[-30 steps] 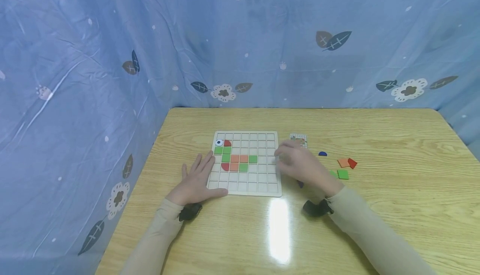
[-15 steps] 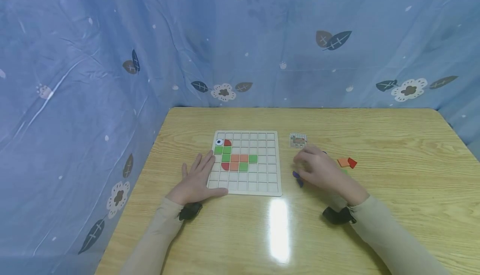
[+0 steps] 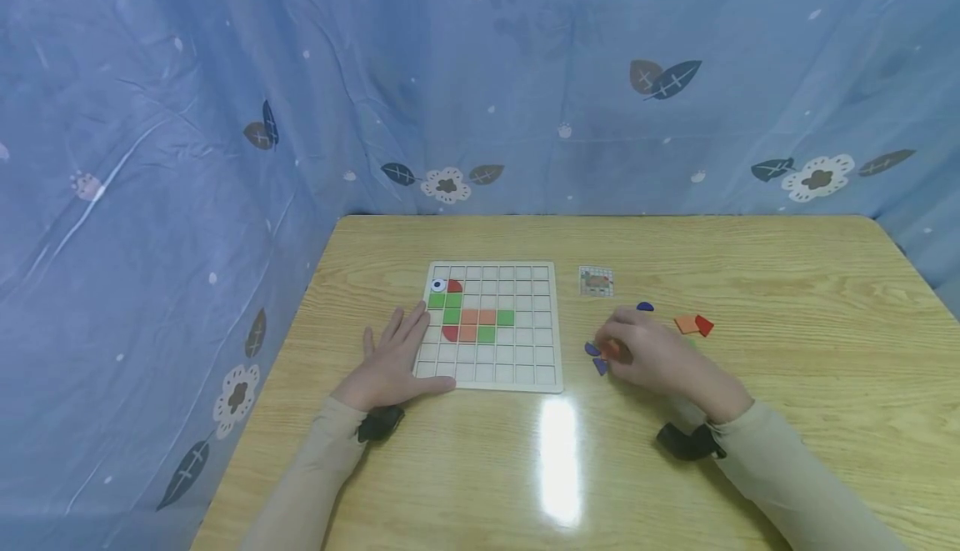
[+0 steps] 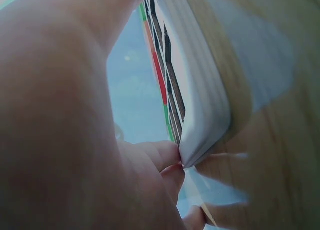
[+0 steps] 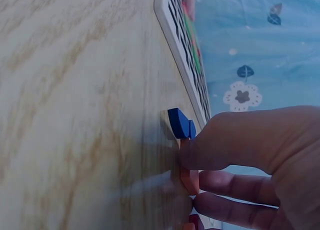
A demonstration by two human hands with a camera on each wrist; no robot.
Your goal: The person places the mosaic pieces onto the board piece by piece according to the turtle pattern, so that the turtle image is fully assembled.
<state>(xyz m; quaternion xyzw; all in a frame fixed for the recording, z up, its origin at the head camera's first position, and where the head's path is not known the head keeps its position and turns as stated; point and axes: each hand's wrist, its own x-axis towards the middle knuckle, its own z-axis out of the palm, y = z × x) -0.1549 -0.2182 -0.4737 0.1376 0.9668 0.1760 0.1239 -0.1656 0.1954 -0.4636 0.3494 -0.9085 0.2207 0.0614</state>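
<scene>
A white grid board (image 3: 525,368) lies on the table with green, orange and red tiles (image 3: 469,318) and an eye piece (image 3: 438,285) set in its squares. My left hand (image 3: 390,365) rests spread along the board's left edge and lower left corner, its thumb by the front rim. In the left wrist view, fingers (image 4: 160,155) touch the board's corner. To the right of the board, my right hand (image 3: 656,355) pinches an orange tile (image 5: 189,182) low at the table, thumb on one side. Two blue pieces (image 5: 179,123) lie just beside that thumb.
A small picture card (image 3: 596,282) lies right of the board. Farther right are a blue half-round piece (image 3: 645,307), an orange tile (image 3: 686,324) and a red piece (image 3: 704,325). A green tile is mostly hidden by my right hand. Blue curtain (image 3: 525,117) hangs behind the table.
My right hand has moved from the board's right edge rightward and down to the loose pieces, where it now holds an orange tile. The left hand has stayed in place.
</scene>
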